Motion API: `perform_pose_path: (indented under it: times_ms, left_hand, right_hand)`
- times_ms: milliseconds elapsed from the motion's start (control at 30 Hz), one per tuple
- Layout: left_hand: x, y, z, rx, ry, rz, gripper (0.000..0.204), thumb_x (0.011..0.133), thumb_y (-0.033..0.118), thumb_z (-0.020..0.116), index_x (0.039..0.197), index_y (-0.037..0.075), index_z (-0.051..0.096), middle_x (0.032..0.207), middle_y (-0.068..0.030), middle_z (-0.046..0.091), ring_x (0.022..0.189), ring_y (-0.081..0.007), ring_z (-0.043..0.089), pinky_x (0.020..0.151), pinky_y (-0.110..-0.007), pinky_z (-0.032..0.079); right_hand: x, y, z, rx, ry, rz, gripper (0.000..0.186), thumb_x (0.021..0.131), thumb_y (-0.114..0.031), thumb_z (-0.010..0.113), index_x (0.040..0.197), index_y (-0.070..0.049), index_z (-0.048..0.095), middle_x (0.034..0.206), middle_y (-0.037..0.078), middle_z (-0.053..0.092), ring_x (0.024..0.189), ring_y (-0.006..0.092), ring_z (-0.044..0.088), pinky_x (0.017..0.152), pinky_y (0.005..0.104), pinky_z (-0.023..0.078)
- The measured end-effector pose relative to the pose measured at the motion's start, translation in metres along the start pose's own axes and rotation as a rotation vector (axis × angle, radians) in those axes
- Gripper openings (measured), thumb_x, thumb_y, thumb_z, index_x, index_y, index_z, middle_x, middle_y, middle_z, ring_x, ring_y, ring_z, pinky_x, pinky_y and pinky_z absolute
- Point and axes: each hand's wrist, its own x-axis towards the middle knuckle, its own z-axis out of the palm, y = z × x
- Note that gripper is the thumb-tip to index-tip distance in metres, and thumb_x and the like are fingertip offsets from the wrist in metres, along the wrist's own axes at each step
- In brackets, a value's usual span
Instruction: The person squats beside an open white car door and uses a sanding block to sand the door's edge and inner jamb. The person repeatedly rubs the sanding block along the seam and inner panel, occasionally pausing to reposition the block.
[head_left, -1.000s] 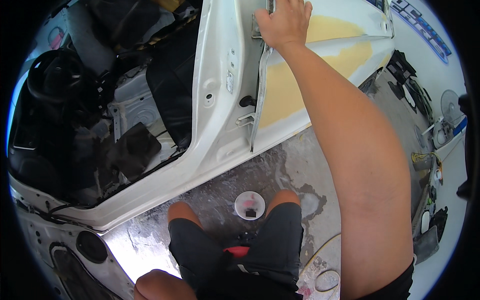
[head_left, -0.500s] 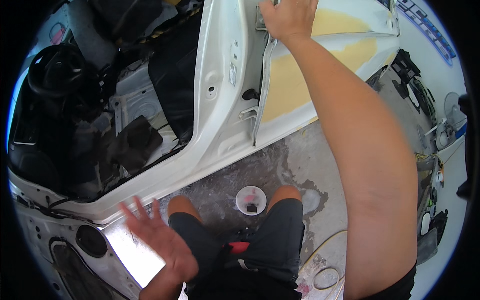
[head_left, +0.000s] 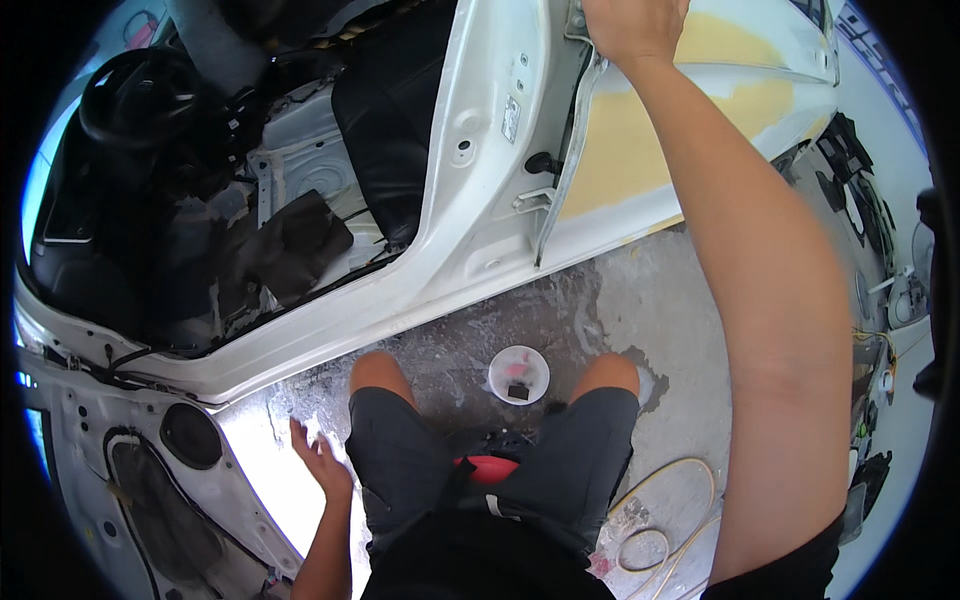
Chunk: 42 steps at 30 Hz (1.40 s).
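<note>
My right arm stretches up to the white rear door (head_left: 690, 180), which carries patches of yellow filler. At its upper front edge lies my right hand (head_left: 635, 30). The top of the picture cuts its fingers off, so whatever they may hold is hidden. Down at the left, my left hand (head_left: 322, 466) hangs in the air beside my thigh, fingers apart and nothing in it. A white tub (head_left: 538, 364) with a small dark block (head_left: 518, 392) and a pinkish patch inside stands on the floor between my knees.
The open front door (head_left: 150, 510) stands at the lower left, the white sill (head_left: 330, 325) ahead of it. Inside the car are a steering wheel (head_left: 140, 98) and a black seat (head_left: 395, 130). A coiled yellowish hose (head_left: 690, 462) lies on the floor at right. Loose parts (head_left: 870, 220) line the wall.
My left hand has dropped lower and nearer my thigh, its fingers still apart. My right hand stays at the door's upper edge. The whole view has shifted, moving the car slightly up and right.
</note>
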Motion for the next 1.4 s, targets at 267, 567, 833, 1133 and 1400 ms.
perform_pose_path:
  times_ms: [267, 567, 833, 1133, 1400]
  left_hand:
    - [-0.173, -0.203, -0.068, 0.375, -0.965, -0.991, 0.045, 0.091, 0.039, 0.059, 0.123, 0.007, 0.062, 0.123, -0.0134, 0.064, 0.111, -0.0266, 0.060, 0.097, -0.042, 0.047]
    - [-0.087, -0.120, -0.029, 0.323, -0.828, -1.021, 0.036, 0.091, 0.033, 0.057, 0.114, 0.006, 0.065, 0.111, -0.0133, 0.067, 0.099, -0.0275, 0.063, 0.089, -0.043, 0.050]
    - [-0.021, -0.131, -0.018, 0.395, -0.951, -0.861, 0.029, 0.091, 0.029, 0.056, 0.106, 0.006, 0.067, 0.100, -0.0132, 0.069, 0.089, -0.0284, 0.066, 0.082, -0.045, 0.052]
    - [0.117, -0.165, -0.027, 0.746, -1.330, -0.739, 0.024, 0.091, 0.023, 0.054, 0.096, 0.005, 0.070, 0.087, -0.0130, 0.071, 0.077, -0.0293, 0.069, 0.074, -0.046, 0.055]
    - [0.213, -0.046, 0.094, -0.189, -0.535, -0.194, 0.030, 0.100, 0.024, 0.057, 0.117, 0.000, 0.063, 0.102, -0.0100, 0.066, 0.092, -0.0169, 0.062, 0.076, -0.030, 0.052]
  right_hand:
    - [-0.001, 0.002, 0.004, 0.024, 0.061, -0.051, 0.074, 0.066, -0.012, 0.071, 0.137, -0.008, 0.051, 0.144, 0.026, 0.044, 0.134, 0.0420, 0.041, 0.111, 0.0448, 0.036]
    - [0.005, -0.014, -0.006, 0.194, -0.018, 0.025, 0.056, 0.071, -0.006, 0.062, 0.126, 0.001, 0.056, 0.113, 0.024, 0.059, 0.105, 0.0394, 0.059, 0.093, 0.0420, 0.048]
    - [-0.002, -0.011, -0.007, 0.138, 0.016, -0.113, 0.053, 0.071, -0.008, 0.062, 0.122, 0.004, 0.056, 0.106, 0.022, 0.063, 0.096, 0.0334, 0.064, 0.086, 0.0394, 0.051]
    - [-0.002, -0.017, -0.015, 0.163, -0.235, 0.309, 0.042, 0.072, -0.012, 0.070, 0.112, 0.001, 0.063, 0.099, 0.024, 0.067, 0.096, 0.0336, 0.067, 0.083, 0.0429, 0.054]
    - [-0.069, -0.043, -0.044, 0.181, -0.064, 0.021, 0.064, 0.086, -0.015, 0.059, 0.147, -0.006, 0.039, 0.153, 0.021, 0.036, 0.143, 0.0337, 0.034, 0.116, 0.0491, 0.024]
